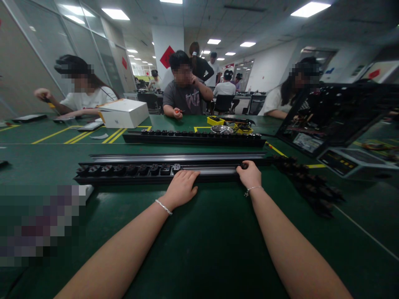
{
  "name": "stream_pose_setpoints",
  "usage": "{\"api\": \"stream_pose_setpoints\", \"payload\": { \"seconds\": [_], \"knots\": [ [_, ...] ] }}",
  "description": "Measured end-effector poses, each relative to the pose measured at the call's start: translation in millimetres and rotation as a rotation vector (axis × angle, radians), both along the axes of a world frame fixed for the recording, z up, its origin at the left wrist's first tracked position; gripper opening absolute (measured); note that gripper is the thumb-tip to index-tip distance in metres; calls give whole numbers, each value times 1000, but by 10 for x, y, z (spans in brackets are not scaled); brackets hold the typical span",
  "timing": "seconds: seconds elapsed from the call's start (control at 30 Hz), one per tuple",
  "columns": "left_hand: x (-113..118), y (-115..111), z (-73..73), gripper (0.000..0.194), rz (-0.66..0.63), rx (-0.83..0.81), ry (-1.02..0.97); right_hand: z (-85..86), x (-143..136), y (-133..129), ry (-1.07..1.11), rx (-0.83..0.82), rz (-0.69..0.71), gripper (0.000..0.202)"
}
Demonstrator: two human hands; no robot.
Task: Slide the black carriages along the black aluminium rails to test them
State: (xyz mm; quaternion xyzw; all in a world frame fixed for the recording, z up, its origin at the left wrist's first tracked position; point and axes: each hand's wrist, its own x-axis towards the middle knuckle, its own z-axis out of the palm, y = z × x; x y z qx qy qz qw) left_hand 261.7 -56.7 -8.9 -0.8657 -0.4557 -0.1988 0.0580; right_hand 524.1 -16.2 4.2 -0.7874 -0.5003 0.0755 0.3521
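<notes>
A long black channel with a bright metal inside lies across the table before me. Its left part holds a row of round black socket modules. My left hand rests on the channel's front edge just right of the last module, fingers stretched out and holding nothing. Near the channel's right end, my right hand pinches a small black socket module, mostly covered by the fingers. Directly behind lies a second metal-lined channel piece.
A filled black strip lies farther back. Loose black modules are heaped at right, near a computer case and a grey box-like device. A white box and yellow trays stand behind. Co-workers sit across the table.
</notes>
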Motion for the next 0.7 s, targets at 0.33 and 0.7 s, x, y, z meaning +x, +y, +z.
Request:
{"api": "stream_pose_setpoints", "payload": {
  "seconds": [0.33,0.7],
  "knots": [
    [-1,-2,-1,50,0,0,8,-47,144,25,17,19,-52,37],
    [-5,6,-1,49,-10,12,16,149,602,-116,-23,76,-175,37]
  ]
}}
